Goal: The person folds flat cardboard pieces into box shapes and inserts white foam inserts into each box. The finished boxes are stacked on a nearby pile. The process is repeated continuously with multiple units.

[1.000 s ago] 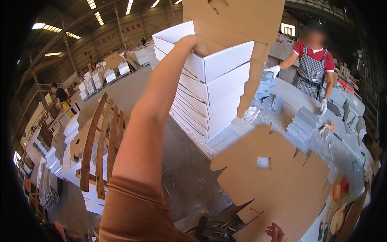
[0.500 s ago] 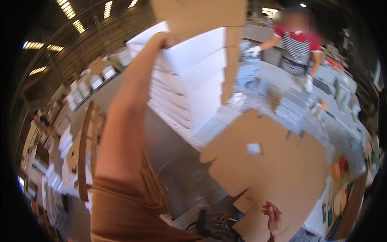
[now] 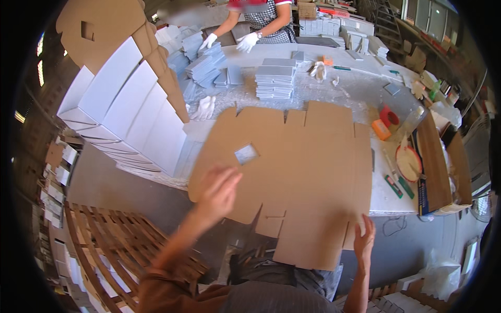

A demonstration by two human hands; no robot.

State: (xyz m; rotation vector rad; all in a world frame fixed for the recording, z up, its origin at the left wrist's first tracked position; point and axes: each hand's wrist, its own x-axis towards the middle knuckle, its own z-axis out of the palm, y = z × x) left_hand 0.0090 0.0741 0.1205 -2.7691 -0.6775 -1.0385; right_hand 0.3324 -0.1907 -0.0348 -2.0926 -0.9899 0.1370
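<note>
Through the feed I watch my left hand (image 3: 216, 190), blurred, over the left part of the cardboard sheet (image 3: 313, 167), just below its square opening (image 3: 246, 154); its fingers are loosely bent, with nothing in them that I can see, and I cannot tell whether they touch the board. My right hand (image 3: 365, 235) is at the sheet's lower right edge, fingers spread and not closed on anything; contact there is unclear to me too. The sheet lies flat between and beyond both hands, on the workbench (image 3: 383, 201), its near part overhanging toward me. Up and left of my left hand leans the stack of white boxes (image 3: 138, 109); beyond both hands sit grey tiles (image 3: 275, 83) and a co-worker's gloved hand (image 3: 247, 43). I judge the step in hand as bringing both hands to this flat sheet. The next move, to my mind, calls for a settled left hand on the board and right fingertips finding the edge, minding the slotted flaps.
</note>
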